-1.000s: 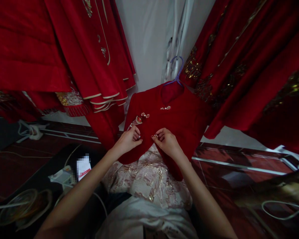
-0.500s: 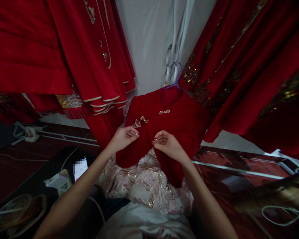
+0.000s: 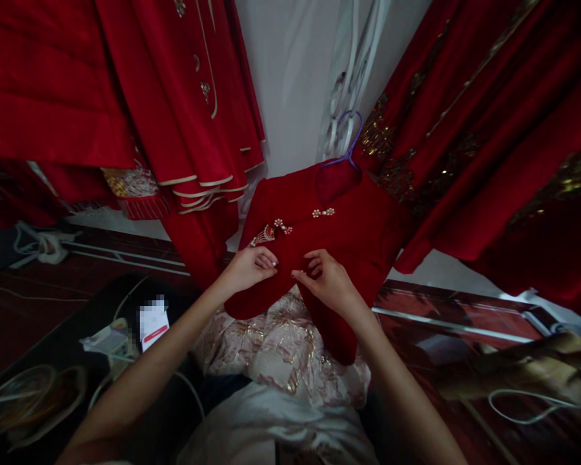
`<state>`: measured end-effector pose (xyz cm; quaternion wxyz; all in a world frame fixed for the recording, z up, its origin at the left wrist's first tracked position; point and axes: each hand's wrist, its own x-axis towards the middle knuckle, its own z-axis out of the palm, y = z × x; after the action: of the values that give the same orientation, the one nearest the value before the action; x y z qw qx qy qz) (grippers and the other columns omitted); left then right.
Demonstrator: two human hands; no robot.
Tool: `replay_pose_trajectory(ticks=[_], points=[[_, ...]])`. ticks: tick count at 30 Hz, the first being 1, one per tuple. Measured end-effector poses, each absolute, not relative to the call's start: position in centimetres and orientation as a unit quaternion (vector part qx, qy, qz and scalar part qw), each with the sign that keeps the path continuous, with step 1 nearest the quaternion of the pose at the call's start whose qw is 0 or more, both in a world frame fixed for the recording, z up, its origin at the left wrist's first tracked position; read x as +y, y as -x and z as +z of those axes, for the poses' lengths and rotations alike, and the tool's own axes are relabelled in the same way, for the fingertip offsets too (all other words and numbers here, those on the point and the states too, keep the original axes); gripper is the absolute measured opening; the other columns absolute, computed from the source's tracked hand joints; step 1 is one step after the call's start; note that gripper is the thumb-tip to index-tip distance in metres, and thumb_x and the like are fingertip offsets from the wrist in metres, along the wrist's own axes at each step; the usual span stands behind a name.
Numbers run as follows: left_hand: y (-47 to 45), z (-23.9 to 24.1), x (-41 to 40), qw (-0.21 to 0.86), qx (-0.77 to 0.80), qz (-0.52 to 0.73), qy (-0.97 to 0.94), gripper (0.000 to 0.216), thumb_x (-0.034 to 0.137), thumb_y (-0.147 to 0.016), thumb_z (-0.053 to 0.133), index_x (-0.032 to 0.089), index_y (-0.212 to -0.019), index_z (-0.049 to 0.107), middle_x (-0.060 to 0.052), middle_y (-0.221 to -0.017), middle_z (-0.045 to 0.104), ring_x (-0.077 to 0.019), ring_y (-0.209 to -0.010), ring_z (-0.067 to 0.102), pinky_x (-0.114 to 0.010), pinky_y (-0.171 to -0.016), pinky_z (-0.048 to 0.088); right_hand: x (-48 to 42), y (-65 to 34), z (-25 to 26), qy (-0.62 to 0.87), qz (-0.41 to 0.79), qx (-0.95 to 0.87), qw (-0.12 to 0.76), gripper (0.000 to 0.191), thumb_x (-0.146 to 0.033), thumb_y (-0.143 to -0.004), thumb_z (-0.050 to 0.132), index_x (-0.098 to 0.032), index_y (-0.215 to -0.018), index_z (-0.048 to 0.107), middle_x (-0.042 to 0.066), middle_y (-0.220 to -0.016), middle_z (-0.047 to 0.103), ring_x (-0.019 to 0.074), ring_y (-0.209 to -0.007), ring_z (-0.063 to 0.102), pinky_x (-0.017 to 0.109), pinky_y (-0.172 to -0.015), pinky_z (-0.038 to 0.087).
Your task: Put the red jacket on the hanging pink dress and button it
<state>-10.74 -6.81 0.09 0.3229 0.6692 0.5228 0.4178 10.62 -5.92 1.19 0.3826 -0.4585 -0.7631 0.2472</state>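
Head | right grip (image 3: 330, 279) | looser than earlier | over red jacket (image 3: 353, 236)

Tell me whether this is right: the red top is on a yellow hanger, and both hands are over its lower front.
Not quite: the hanger is bluish purple, not yellow, as the head view shows. The red top is on it, and the left hand and right hand are over its lower front.
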Motion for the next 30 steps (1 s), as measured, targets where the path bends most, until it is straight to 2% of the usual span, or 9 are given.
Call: replay_pose_trajectory(ticks=[2, 6, 8, 12, 15, 17, 22, 26, 30], points=[[10.4, -0.2, -6.9, 0.304, 0.536, 0.408, -0.674, 0.014, 0.016, -0.063, 0.069, 0.018, -0.077, 0.066, -0.003, -0.070, 0.068, -0.0139, -0.064, 0.064, -0.025, -0.060, 0.053, -5.7, -10.8, 0.0, 0.488, 0.218, -0.770, 0.347, 0.034, -0.030, -0.070, 0.072, -0.017, -0.097, 0.055, 0.007, -0.082, 0.063, 0.0167, -0.066, 0.059, 0.029, -0.061, 0.048], [10.3, -0.4, -7.1, 0.273, 0.546, 0.391, -0.689, 0.013, 0.017, -0.065, 0.068, 0.019, -0.077, 0.064, -0.002, -0.070, 0.067, -0.0145, -0.064, 0.064, -0.026, -0.060, 0.053, -5.7, -10.1, -1.0, 0.502, 0.201, -0.779, 0.318, 0.017, -0.018, -0.073, 0.064, -0.018, -0.087, 0.055, 0.005, -0.076, 0.065, 0.0163, -0.065, 0.061, 0.028, -0.062, 0.046], [10.7, -0.2, -7.1, 0.258, 0.548, 0.384, -0.697, 0.011, 0.019, -0.066, 0.068, 0.020, -0.076, 0.065, -0.002, -0.069, 0.067, -0.0148, -0.063, 0.064, -0.026, -0.059, 0.053, -5.8, -10.2, -0.7, 0.505, 0.209, -0.776, 0.316, 0.017, -0.015, -0.071, 0.063, -0.019, -0.086, 0.056, 0.003, -0.072, 0.065, 0.0160, -0.063, 0.062, 0.027, -0.061, 0.045], [11.6, 0.4, -6.9, 0.244, 0.551, 0.386, -0.699, 0.007, 0.022, -0.067, 0.068, 0.020, -0.073, 0.065, -0.003, -0.067, 0.067, -0.0152, -0.061, 0.064, -0.025, -0.056, 0.051, -5.8, -11.2, 1.4, 0.467, 0.339, -0.744, 0.338, 0.020, -0.017, -0.064, 0.067, -0.019, -0.081, 0.058, 0.001, -0.070, 0.065, 0.0144, -0.062, 0.062, 0.026, -0.058, 0.046], [11.8, 0.6, -6.7, 0.279, 0.537, 0.395, -0.691, 0.006, 0.020, -0.067, 0.066, 0.018, -0.073, 0.066, -0.003, -0.067, 0.068, -0.0147, -0.061, 0.063, -0.025, -0.058, 0.051, -5.7, -11.3, 3.7, 0.389, 0.474, -0.703, 0.361, 0.022, -0.024, -0.062, 0.071, -0.019, -0.078, 0.059, 0.001, -0.073, 0.066, 0.0126, -0.064, 0.061, 0.025, -0.063, 0.050], [11.6, 0.6, -6.5, 0.310, 0.528, 0.401, -0.681, 0.007, 0.016, -0.066, 0.065, 0.017, -0.073, 0.066, -0.003, -0.069, 0.068, -0.0140, -0.062, 0.063, -0.025, -0.061, 0.051, -5.5, -10.4, 4.6, 0.352, 0.517, -0.683, 0.378, 0.026, -0.030, -0.062, 0.074, -0.020, -0.080, 0.059, 0.000, -0.074, 0.066, 0.0122, -0.065, 0.062, 0.026, -0.066, 0.051], [11.2, 0.5, -6.3, 0.339, 0.528, 0.448, -0.637, 0.012, 0.015, -0.065, 0.067, 0.012, -0.076, 0.065, -0.003, -0.070, 0.068, -0.0119, -0.064, 0.063, -0.025, -0.066, 0.051, -3.9, -6.9, 1.5, 0.351, 0.466, -0.672, 0.455, 0.036, -0.039, -0.061, 0.079, -0.018, -0.085, 0.060, 0.002, -0.076, 0.066, 0.0125, -0.069, 0.063, 0.026, -0.068, 0.053], [11.2, 0.4, -6.3, 0.372, 0.527, 0.449, -0.618, 0.014, 0.014, -0.063, 0.071, 0.012, -0.075, 0.064, -0.002, -0.069, 0.067, -0.0112, -0.064, 0.063, -0.024, -0.068, 0.052, -2.9, -6.2, -2.0, 0.353, 0.459, -0.685, 0.442, 0.035, -0.038, -0.067, 0.076, -0.018, -0.091, 0.063, 0.003, -0.079, 0.067, 0.0138, -0.074, 0.064, 0.027, -0.071, 0.055], [11.2, 0.3, -6.2, 0.386, 0.526, 0.445, -0.613, 0.014, 0.011, -0.062, 0.071, 0.012, -0.074, 0.064, -0.002, -0.068, 0.068, -0.0109, -0.064, 0.063, -0.025, -0.068, 0.053, -3.1, -6.8, -2.3, 0.328, 0.471, -0.685, 0.449, 0.030, -0.033, -0.072, 0.071, -0.019, -0.098, 0.063, 0.004, -0.084, 0.068, 0.0136, -0.078, 0.065, 0.028, -0.075, 0.056]])
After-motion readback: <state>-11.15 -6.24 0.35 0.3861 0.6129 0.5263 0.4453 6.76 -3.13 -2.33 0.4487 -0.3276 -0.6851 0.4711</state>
